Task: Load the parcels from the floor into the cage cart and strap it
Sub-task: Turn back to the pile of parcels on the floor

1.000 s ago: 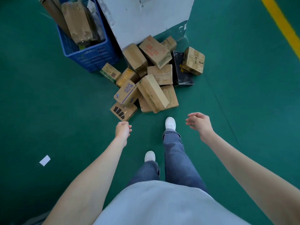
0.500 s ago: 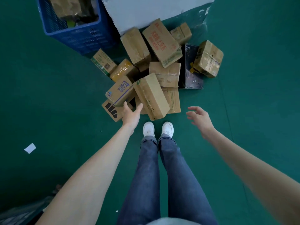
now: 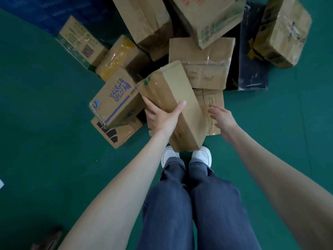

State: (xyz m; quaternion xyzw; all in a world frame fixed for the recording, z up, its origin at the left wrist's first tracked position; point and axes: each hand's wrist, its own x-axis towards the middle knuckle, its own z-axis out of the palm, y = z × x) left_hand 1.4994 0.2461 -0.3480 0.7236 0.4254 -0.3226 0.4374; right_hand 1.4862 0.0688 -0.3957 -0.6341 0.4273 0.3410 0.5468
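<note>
The left grip (image 3: 160,118) is holding the long brown parcel (image 3: 173,103) at its near left side: the thumb is lying across the top face and the fingers are spreading along the left face, curling round the edge. The parcel is lying tilted on top of the heap, its near end hanging over the white shoes (image 3: 201,155) of the person. The right grip (image 3: 222,118) is hovering just beside the parcel's right edge, its fingers relaxed and slightly parted, holding nothing; whether the fingertips are touching the flat carton (image 3: 213,105) beneath cannot be told.

Around the held parcel the rest of the heap is lying on the green floor (image 3: 45,141). To the left a box with blue writing (image 3: 115,98) is resting tilted on a box with black stripes (image 3: 115,132). Beyond those a yellow-taped parcel (image 3: 115,56) is sitting next to a green-edged box (image 3: 81,42). Behind the held parcel a wide taped carton (image 3: 203,64) is lying under a big box with green print (image 3: 210,18), and another tall brown box (image 3: 146,20) is leaning to its left. To the right a dark flat package (image 3: 252,69) is lying beside a square parcel wrapped in clear tape (image 3: 282,31). A blue crate (image 3: 63,13) is showing, blurred, at the top left.
</note>
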